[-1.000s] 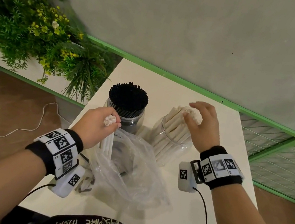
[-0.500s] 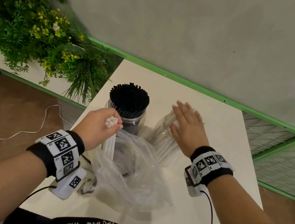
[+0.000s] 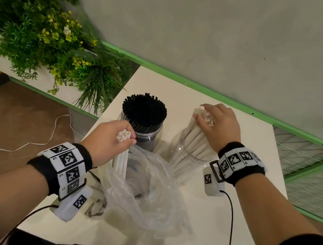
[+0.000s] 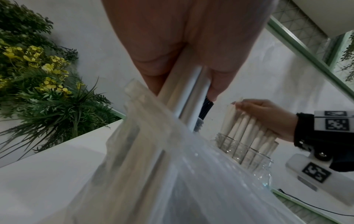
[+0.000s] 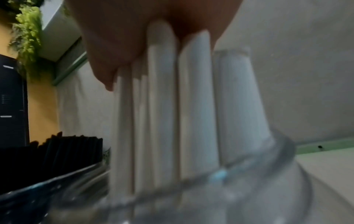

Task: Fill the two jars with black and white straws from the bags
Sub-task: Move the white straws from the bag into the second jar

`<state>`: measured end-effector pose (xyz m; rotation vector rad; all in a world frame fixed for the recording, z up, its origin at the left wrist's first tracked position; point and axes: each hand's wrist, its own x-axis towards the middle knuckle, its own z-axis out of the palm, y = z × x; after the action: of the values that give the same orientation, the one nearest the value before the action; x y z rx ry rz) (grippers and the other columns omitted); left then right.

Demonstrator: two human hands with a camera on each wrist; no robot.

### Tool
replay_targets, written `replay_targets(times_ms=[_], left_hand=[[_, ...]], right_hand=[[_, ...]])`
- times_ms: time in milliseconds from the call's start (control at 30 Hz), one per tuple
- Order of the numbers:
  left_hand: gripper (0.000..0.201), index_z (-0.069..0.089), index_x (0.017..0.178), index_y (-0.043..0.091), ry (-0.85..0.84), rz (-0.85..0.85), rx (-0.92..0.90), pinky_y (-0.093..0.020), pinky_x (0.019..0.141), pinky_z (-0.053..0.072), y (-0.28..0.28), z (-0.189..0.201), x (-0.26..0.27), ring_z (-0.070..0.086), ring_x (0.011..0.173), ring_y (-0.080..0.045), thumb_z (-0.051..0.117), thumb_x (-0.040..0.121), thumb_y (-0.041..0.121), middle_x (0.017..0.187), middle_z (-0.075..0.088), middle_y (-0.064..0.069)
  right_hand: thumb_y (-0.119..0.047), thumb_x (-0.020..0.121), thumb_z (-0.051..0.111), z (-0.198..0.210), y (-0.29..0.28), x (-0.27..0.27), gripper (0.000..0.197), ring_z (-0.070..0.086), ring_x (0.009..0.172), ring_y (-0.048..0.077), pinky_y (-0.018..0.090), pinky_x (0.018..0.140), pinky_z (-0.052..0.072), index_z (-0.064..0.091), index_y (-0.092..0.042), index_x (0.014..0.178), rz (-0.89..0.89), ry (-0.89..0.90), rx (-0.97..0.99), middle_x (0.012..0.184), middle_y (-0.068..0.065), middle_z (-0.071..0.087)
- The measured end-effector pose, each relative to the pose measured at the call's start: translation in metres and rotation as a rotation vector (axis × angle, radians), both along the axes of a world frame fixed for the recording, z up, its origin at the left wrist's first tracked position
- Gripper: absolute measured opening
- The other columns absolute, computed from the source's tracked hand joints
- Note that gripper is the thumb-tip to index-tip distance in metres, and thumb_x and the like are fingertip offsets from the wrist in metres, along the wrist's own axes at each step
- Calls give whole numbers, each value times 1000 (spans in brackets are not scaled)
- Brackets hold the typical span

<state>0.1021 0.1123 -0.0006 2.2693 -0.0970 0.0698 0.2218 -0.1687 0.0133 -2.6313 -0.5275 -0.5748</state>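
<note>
Two clear jars stand side by side on the white table. The left jar is packed with black straws. The right jar holds white straws that lean left. My right hand curls over their tops and grips them. My left hand grips a small bundle of white straws. Their lower ends are still inside the clear plastic bag in front of the jars.
A planter of green and yellow plants stands left of the table, past its left edge. A green rail runs along the wall behind, with wire mesh to the right. Another crumpled bag lies under my left wrist. A white cable trails on the floor.
My right hand went from the straw tops down to the jar's side with flat fingers, then back up to grip the tops. The left hand has kept its bundle at the bag mouth.
</note>
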Motion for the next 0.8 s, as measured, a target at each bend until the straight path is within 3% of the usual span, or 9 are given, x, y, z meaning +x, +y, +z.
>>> replay_targets(times_ms=[100,167,233,300,467,533,633,733,800], left_hand=[[7,60,83,24,5,5,-1,-7,60,35,-1,2,1,54,76,2,64,88,22,86,61,12],[6,60,83,24,14,6,9,-8,59,35,-2,2,1,53,74,2,64,88,23,84,61,13],[6,60,84,23,15,8,14,-9,57,33,-2,3,1,52,69,4,64,88,23,82,60,13],[6,60,84,22,13,9,14,-9,56,33,-2,3,2,51,67,6,64,88,23,82,59,13],[5,60,85,21,9,-3,20,-8,55,33,-3,4,1,51,65,9,64,88,22,83,60,11],[6,60,84,23,16,-1,16,-8,56,33,-2,4,1,52,69,4,64,88,22,83,60,12],[5,60,84,22,16,0,4,-10,59,34,-2,4,1,53,73,0,64,88,23,82,60,11],[8,61,86,24,44,-8,-73,-8,61,37,-1,3,1,54,75,-1,68,85,25,86,62,8],[19,61,95,25,74,4,-196,-3,66,38,3,2,1,56,84,0,73,81,26,94,64,7]], right_hand=[[-46,92,51,-6,1,1,49,51,104,25,37,84,46,42,-31,138,-34,265,-213,111,0,58],[-41,94,51,-6,-1,2,52,51,109,24,38,86,47,33,-34,143,10,256,-192,122,0,53],[-37,95,51,-6,-1,3,49,48,111,24,39,86,48,37,-35,142,60,195,-205,129,0,49],[-37,96,48,-6,0,4,36,52,105,23,36,83,47,47,-34,132,71,236,-255,119,-2,54],[-21,98,44,-4,-1,8,15,56,82,24,30,70,40,56,-17,106,-2,217,78,99,4,57],[-24,100,41,-3,-3,9,20,57,87,24,32,74,43,57,-18,110,-15,285,-3,103,4,58],[-35,102,36,-3,0,12,34,51,113,27,40,95,42,57,-22,125,-1,423,-166,119,5,58],[-49,97,33,10,4,2,48,40,127,28,46,105,34,48,-26,137,-13,230,-87,134,2,53],[-48,95,35,22,13,-21,50,42,124,24,37,104,33,50,-23,135,43,92,77,130,1,54]])
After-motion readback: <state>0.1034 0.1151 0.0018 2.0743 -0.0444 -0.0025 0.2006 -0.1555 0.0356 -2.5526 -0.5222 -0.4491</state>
